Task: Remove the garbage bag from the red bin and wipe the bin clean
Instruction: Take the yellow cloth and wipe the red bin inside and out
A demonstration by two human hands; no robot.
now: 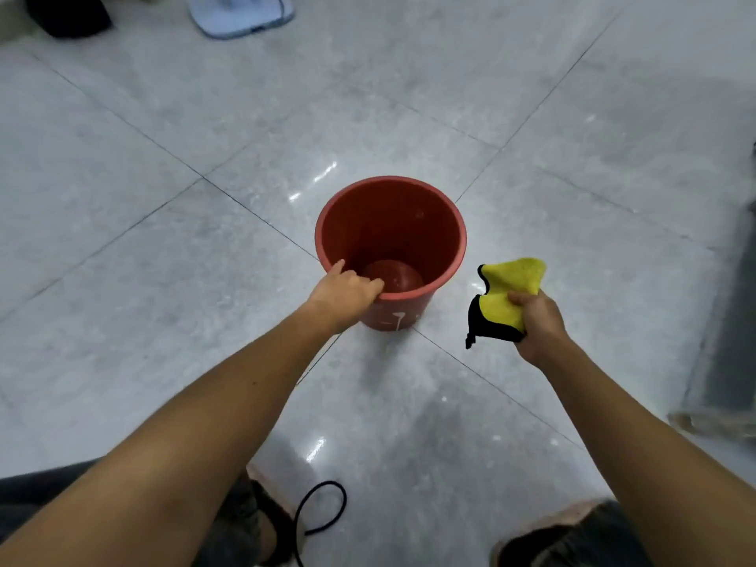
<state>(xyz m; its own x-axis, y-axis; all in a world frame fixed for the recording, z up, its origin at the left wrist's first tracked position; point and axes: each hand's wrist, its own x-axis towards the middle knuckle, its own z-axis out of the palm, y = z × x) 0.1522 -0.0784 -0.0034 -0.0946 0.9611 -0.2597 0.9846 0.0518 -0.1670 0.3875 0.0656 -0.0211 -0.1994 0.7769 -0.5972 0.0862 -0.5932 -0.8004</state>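
The red bin point(425, 223) stands upright on the grey tiled floor, with no bag in it and its round bottom showing. White marks run down its near outer wall. My left hand point(345, 286) grips the near left part of the rim, fingers curled over the edge. To the right of the bin, apart from it, my right hand point(538, 319) holds a yellow cloth with black edging point(505, 294), bunched up above the floor.
A black object point(67, 14) and a pale blue flat base point(241, 16) lie at the far top left. A dark upright edge point(732, 304) runs along the right side. A black cord point(317, 511) loops by my feet at the bottom.
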